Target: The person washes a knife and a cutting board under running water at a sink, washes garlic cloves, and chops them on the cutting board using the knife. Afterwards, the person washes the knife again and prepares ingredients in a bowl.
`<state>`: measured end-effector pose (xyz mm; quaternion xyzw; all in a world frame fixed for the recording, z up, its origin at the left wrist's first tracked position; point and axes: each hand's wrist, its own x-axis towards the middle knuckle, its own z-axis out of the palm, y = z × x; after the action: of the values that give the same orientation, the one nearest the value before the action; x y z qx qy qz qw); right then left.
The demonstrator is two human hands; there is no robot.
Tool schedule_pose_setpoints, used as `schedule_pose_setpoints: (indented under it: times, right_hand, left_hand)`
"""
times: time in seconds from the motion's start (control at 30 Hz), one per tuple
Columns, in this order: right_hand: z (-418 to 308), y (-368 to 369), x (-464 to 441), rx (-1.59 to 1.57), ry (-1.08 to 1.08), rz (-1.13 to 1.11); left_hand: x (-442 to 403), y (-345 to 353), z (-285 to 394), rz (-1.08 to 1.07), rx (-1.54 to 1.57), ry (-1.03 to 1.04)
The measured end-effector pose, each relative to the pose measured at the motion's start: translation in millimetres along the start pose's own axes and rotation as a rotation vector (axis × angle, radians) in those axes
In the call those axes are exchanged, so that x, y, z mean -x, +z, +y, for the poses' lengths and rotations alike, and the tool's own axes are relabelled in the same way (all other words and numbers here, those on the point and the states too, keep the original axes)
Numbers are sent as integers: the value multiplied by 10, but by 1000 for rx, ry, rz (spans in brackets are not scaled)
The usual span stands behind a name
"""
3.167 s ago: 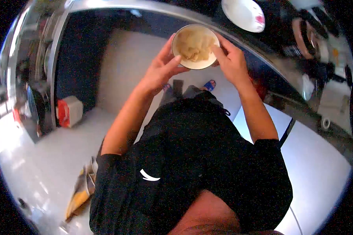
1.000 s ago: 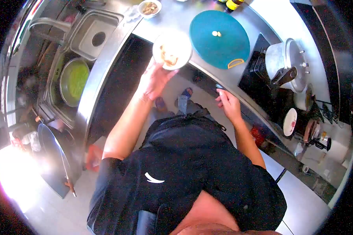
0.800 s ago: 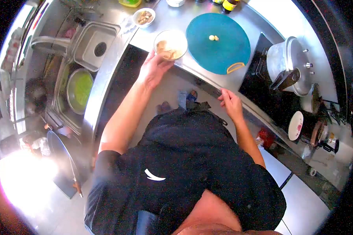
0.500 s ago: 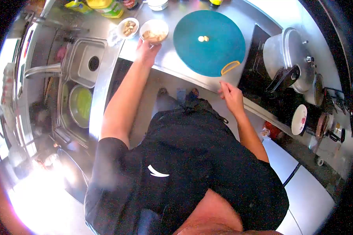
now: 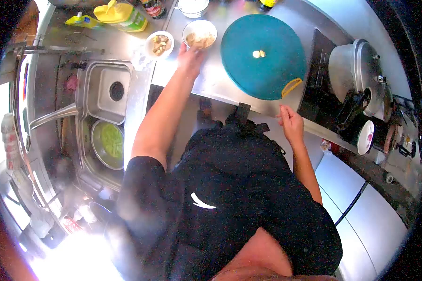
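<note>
My left hand [image 5: 191, 62] grips the near side of a small white bowl [image 5: 212, 34] that holds pale, light-brown pieces. Just left of it stands a second white bowl [image 5: 148, 47] with chunky brown and yellowish pieces. A round teal cutting board [image 5: 248, 70] with a yellow handle lies to the right on the steel counter. Two or so small pale-yellow pieces [image 5: 259, 54] rest near its middle. My right hand [image 5: 292, 125] hovers by the counter's front edge, just below the board's handle. Its fingers are curled in, and nothing shows in them.
A double sink [image 5: 130, 89] on the left contains a metal basin [image 5: 96, 147] of green food in water. Yellow-capped jug [image 5: 122, 16], dark bottle [image 5: 153, 7] and another white bowl [image 5: 193, 7] line the back. A pressure cooker [image 5: 347, 63] occupies the black stove at right, beside a flowered dish [image 5: 365, 137].
The whole view has shifted, so most things appear further right and lower. My left hand has pushed its bowl slightly away from me. My right hand stays near the board's handle, fingers more curled.
</note>
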<state>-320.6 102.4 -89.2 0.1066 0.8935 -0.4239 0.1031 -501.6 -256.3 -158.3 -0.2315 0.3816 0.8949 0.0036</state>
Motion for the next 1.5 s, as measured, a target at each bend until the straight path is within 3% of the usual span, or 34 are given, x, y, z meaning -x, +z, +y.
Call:
schedule_pose_setpoints:
  times: [0.23,0.47,0.53,0.57,0.63,0.67,0.77,0.83,0.93,0.97,1.0,1.03,1.07,1.1,1.23,1.27,1.3,1.33,1.37,1.5]
  right_hand:
    - [-169,161,-90,17,-37,-8]
    - [-151,218,-287,-48,-12,-28]
    - [-122,228,-305,-246,34,28]
    - [-112,212,-305,-246,37,19]
    - [-109,175,-339,-78,-3,54]
    - [-102,166,-359,-80,-10,39]
    - [-122,271,-420,10,-56,4]
    - [-171,347,-435,38,-140,45]
    - [-312,433,-465,110,-165,3]
    - [-336,426,-468,192,-205,4]
    - [-313,494,-515,58,-242,34]
    - [-286,580,-540,-72,-280,78]
    - [-452,517,-476,32,-219,50]
    - [-599,428,-433,126,-159,12]
    - [-444,350,-520,243,-111,-55]
    - [-402,343,-499,240,-139,-9]
    - [-399,382,-472,223,-190,32]
    - [-294,324,-352,140,-145,25]
    - [-337,423,-302,42,-149,-22]
    - [-389,354,-361,80,-160,-26]
  left_hand:
    - [-30,-91,111,72,-268,-69]
    - [699,-455,142,149,-44,-101]
    - [980,-661,209,208,-293,-98]
    - [1118,-759,247,363,-405,-55]
    - [1328,-1129,344,413,-426,5]
    - [1354,-1348,321,438,-316,172]
    - [1524,-1823,554,679,-398,351]
    - [1574,-2091,718,879,-714,490]
    - [1640,-2548,919,1130,-784,442]
    - [1717,-2567,1052,1221,-1210,247]
    - [1619,-2906,901,1171,-1311,543]
    - [1635,-2907,952,1045,-1036,432]
    - [1675,-2632,991,1018,-783,386]
    - [1658,-2767,929,916,-652,458]
    - [1589,-2452,732,784,-628,459]
    - [1604,-2386,686,783,-739,419]
    - [1609,-2264,621,770,-659,475]
    - [1590,-2304,524,736,-570,516]
    - [1386,-2871,276,732,-745,653]
    - [1302,-2408,218,769,-582,583]
